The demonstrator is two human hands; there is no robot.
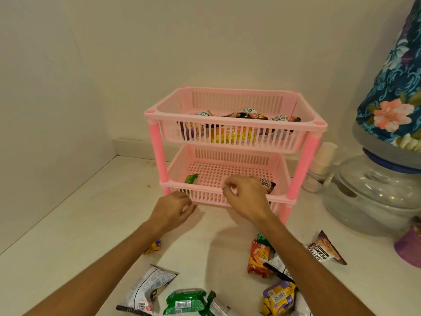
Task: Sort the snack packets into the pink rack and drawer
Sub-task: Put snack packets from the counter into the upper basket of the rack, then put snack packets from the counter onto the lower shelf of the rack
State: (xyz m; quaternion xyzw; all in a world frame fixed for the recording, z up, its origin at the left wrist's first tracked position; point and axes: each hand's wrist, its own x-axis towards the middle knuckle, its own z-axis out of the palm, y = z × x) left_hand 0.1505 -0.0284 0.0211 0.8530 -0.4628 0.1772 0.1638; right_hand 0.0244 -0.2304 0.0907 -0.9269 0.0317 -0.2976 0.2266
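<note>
A pink two-tier rack (237,131) stands on the white counter against the wall. Its upper basket (230,115) holds several snack packets. The lower basket (218,169) holds a green packet (191,179) at the left and a salted-peanuts packet (267,185) at the right. My left hand (172,209) hovers just in front of the lower basket's left corner, fingers curled with nothing in them. My right hand (245,197) is over the lower basket's front rim, fingers loosely curled and empty, next to the peanuts packet.
Loose packets lie on the counter near me: a white one (145,290), a green one (186,302), an orange one (258,258), a yellow-purple one (278,297), a peanuts one (323,249). A glass water dispenser (373,190) and small bottles (319,169) stand at the right.
</note>
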